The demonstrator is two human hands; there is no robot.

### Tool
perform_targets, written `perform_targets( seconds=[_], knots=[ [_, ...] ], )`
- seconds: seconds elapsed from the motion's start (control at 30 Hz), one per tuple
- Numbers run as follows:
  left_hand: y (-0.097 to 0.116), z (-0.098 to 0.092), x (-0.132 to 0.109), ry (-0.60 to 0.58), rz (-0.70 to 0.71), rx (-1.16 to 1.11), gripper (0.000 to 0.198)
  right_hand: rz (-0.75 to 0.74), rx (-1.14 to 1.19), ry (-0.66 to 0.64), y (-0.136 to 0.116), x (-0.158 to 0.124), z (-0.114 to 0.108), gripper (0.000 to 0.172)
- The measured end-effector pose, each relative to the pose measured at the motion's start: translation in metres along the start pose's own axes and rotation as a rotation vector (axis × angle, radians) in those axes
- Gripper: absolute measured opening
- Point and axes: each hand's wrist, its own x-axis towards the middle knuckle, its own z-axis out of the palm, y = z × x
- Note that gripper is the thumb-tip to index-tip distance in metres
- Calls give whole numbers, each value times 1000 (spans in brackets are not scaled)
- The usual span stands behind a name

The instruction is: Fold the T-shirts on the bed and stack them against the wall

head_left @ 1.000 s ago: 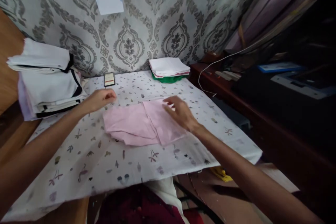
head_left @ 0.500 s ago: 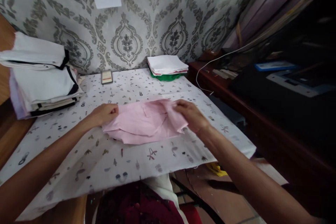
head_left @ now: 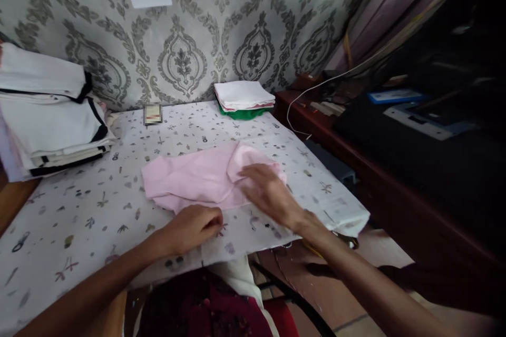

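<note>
A pink cloth garment (head_left: 197, 174) lies spread on the patterned tablecloth, its right end folded over and rumpled. My left hand (head_left: 193, 227) is closed in a loose fist just below the garment's near edge, and nothing shows in its fingers. Over the garment's right part, my right hand (head_left: 266, 192) reaches with its fingers stretched out, somewhat blurred. Whether those fingertips press on the fabric I cannot tell.
Folded white garments with black trim (head_left: 55, 121) are piled at the left. A smaller white and green stack (head_left: 245, 96) stands by the wall. Also there are a small framed card (head_left: 152, 114), a white cable (head_left: 292, 108) and a dark red desk (head_left: 379, 184) at the right.
Both hands have let go of the pink garment's ends. My left hand has moved right and nearer to me; my right hand has come inward over the cloth. The view has shifted slightly.
</note>
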Motion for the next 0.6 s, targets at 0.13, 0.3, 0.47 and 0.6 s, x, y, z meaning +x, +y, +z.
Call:
perform_targets(
  seconds=[0.13,0.3,0.47,0.6],
  knots=[
    [1,15,-3,43,-38,-18,22,-210,-89,-299,-47,50,55,44],
    [-10,18,-14,135,-63,-215,21,-311,-68,-399,-74,104,101,40],
    [-34,13,-30,36,-256,-844,45,-94,337,-254,-66,133,95,17],
    [-48,3,-34,239,-294,-1012,68,30,549,34,-41,157,45,16]
  ],
)
